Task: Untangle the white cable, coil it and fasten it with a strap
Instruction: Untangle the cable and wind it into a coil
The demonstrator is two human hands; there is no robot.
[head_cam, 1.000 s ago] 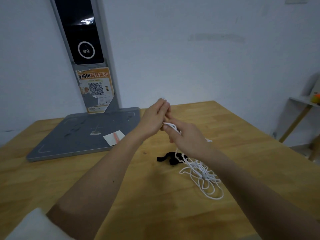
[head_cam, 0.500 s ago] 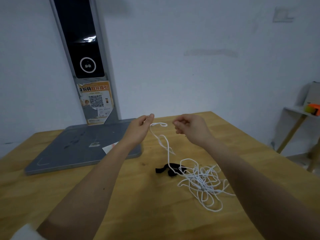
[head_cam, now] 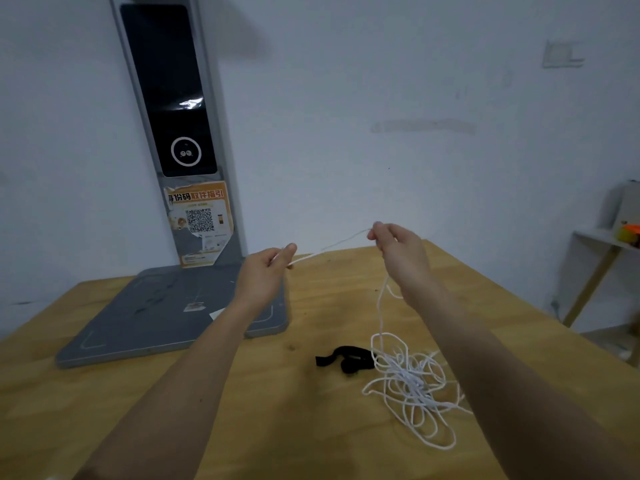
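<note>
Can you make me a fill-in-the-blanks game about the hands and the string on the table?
1. Both hands, the left hand and right hand, hold a stretch of the ____ cable.
2. The rest of the cable lies in a tangled pile on the ____ table.
3. The strap beside the pile is ____ in colour.

Missing words: white; wooden; black

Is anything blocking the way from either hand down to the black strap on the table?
Partly. The strap lies bare on its left side, but the tangled white cable lies against its right end. The left hand and right hand both pinch cable above.
</note>
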